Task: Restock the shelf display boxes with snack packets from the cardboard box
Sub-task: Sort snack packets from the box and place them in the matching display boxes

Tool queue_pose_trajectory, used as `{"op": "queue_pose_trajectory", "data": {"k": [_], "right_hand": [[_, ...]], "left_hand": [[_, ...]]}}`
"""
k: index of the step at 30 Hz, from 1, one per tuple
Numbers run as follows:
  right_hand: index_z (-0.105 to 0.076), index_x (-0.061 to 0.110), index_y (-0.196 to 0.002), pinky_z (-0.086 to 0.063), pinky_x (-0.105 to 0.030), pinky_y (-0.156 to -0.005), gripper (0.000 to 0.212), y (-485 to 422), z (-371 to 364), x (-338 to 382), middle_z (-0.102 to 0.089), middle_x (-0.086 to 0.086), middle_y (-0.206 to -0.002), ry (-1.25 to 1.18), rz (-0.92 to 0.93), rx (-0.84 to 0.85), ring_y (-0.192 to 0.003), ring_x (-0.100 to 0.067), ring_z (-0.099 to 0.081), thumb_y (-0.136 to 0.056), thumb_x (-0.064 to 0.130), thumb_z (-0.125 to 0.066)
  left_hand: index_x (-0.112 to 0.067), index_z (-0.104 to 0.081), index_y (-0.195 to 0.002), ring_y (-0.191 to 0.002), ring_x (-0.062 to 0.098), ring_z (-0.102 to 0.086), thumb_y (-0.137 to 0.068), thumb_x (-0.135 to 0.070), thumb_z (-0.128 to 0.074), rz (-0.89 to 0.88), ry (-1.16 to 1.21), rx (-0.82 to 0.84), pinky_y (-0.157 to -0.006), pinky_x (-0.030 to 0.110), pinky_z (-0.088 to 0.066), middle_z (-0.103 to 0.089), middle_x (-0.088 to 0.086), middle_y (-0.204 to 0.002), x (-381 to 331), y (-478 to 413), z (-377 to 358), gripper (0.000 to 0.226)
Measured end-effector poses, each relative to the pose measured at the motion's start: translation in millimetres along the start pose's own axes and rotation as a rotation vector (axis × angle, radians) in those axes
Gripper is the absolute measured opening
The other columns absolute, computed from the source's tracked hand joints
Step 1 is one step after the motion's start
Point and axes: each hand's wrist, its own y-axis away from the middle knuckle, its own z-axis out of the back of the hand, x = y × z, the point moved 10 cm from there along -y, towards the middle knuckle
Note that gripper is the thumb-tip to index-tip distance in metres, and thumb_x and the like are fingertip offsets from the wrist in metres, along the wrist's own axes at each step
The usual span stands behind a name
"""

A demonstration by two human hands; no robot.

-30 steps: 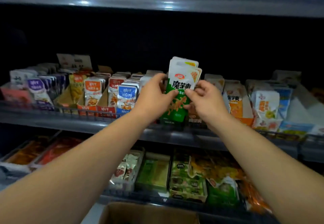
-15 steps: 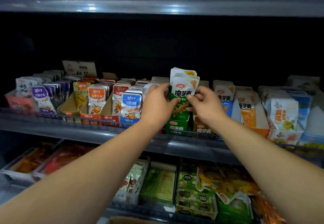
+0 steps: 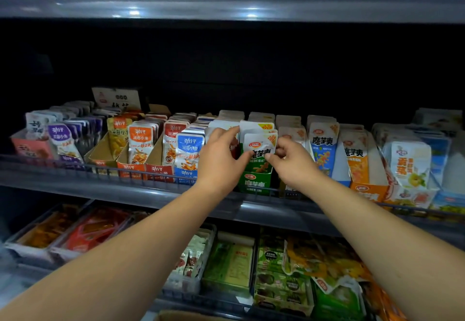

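A small stack of green-and-white snack packets (image 3: 259, 144) stands partly inside the green display box (image 3: 255, 182) on the middle shelf. My left hand (image 3: 221, 157) grips the stack's left side and my right hand (image 3: 289, 162) pinches its right side. The packets' lower halves are hidden by the box front. A sliver of the cardboard box (image 3: 191, 317) shows at the bottom edge.
Neighbouring display boxes hold blue (image 3: 323, 149), orange (image 3: 357, 159) and other packets along the wire-fronted shelf rail (image 3: 100, 169). The lower shelf carries trays of red and green snacks (image 3: 229, 263). An upper shelf edge (image 3: 226, 6) runs overhead.
Both hands have lowered the green packets from above the shelf down into the green display box; the view has tilted up, so the cardboard box has mostly left the frame.
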Motion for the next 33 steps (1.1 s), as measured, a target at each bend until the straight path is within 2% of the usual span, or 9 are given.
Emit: {"op": "queue_pose_trajectory", "data": {"k": [4,7,10,13,15,18,22,27,33], "right_hand": [[-0.067,0.024,-0.116,-0.055,-0.033,-0.088,0.024,1,5,1,-0.07,0.007,-0.108,0.14,0.003,-0.002,-0.103,-0.015,-0.066,-0.092,0.025,-0.068],[-0.061,0.027,-0.12,-0.055,-0.034,-0.088,0.044,3,6,4,-0.067,0.01,-0.109,0.135,0.021,-0.012,-0.101,-0.013,-0.065,-0.081,0.027,-0.081],[-0.053,0.029,-0.125,-0.054,-0.034,-0.089,0.064,5,7,7,-0.065,0.011,-0.114,0.131,0.03,-0.055,-0.104,-0.012,-0.062,-0.072,0.033,-0.088],[-0.051,0.028,-0.121,-0.052,-0.035,-0.087,0.064,3,5,9,-0.064,0.01,-0.113,0.192,0.038,-0.073,-0.103,-0.013,-0.061,-0.07,0.037,-0.089],[-0.051,0.028,-0.12,-0.053,-0.038,-0.089,0.064,1,4,11,-0.064,0.008,-0.114,0.237,0.046,-0.076,-0.105,-0.016,-0.061,-0.07,0.036,-0.089],[-0.052,0.026,-0.125,-0.054,-0.043,-0.093,0.069,-5,3,10,-0.065,0.005,-0.118,0.27,0.046,-0.07,-0.109,-0.018,-0.061,-0.068,0.034,-0.09],[-0.045,0.026,-0.137,-0.053,-0.044,-0.095,0.088,-11,3,10,-0.063,0.001,-0.127,0.341,0.048,-0.063,-0.115,-0.022,-0.06,-0.064,0.039,-0.092],[-0.054,0.022,-0.131,-0.053,-0.039,-0.093,0.072,-18,2,13,-0.067,0.0,-0.124,0.414,0.083,-0.02,-0.112,-0.021,-0.063,-0.069,0.03,-0.091],[-0.055,0.023,-0.128,-0.055,-0.043,-0.088,0.066,-27,0,8,-0.068,-0.002,-0.121,0.458,0.105,-0.098,-0.111,-0.024,-0.063,-0.072,0.035,-0.088]], "left_hand": [[-0.02,-0.044,-0.152,-0.118,0.022,-0.056,-0.091,-0.032,-0.075,-0.041,-0.061,0.025,-0.101,0.05,-0.05,-0.058,0.001,-0.124,-3,-1,-4,0.069],[-0.022,-0.04,-0.153,-0.123,0.02,-0.056,-0.09,-0.026,-0.076,-0.024,-0.033,0.024,-0.104,0.049,-0.05,-0.058,0.0,-0.131,-4,2,-4,0.073],[-0.024,-0.047,-0.139,-0.118,0.02,-0.06,-0.086,-0.028,-0.081,0.11,0.067,-0.008,-0.1,0.046,-0.054,-0.06,-0.001,-0.126,15,10,-5,0.063],[-0.021,-0.059,-0.117,-0.106,0.022,-0.058,-0.085,-0.04,-0.079,0.197,-0.031,0.018,-0.096,0.045,-0.052,-0.056,-0.001,-0.11,36,19,-9,0.042],[-0.023,-0.066,-0.112,-0.111,0.024,-0.053,-0.088,-0.047,-0.074,0.17,-0.132,0.038,-0.099,0.041,-0.045,-0.055,-0.001,-0.11,37,22,-11,0.035],[-0.03,-0.068,-0.118,-0.127,0.025,-0.041,-0.095,-0.056,-0.061,0.205,-0.271,0.065,-0.104,0.042,-0.029,-0.054,0.0,-0.123,35,23,-11,0.035],[-0.034,-0.071,-0.107,-0.128,0.026,-0.039,-0.099,-0.058,-0.051,0.274,-0.268,0.082,-0.104,0.045,-0.027,-0.055,0.0,-0.125,45,25,-15,0.032],[-0.033,-0.071,-0.099,-0.125,0.025,-0.038,-0.095,-0.057,-0.059,0.317,-0.23,0.033,-0.099,0.044,-0.027,-0.053,-0.001,-0.121,52,30,-18,0.026],[-0.03,-0.066,-0.091,-0.127,0.027,-0.036,-0.095,-0.045,-0.062,0.37,-0.193,0.038,-0.099,0.042,-0.025,-0.05,0.0,-0.122,52,27,-20,0.016]]}}
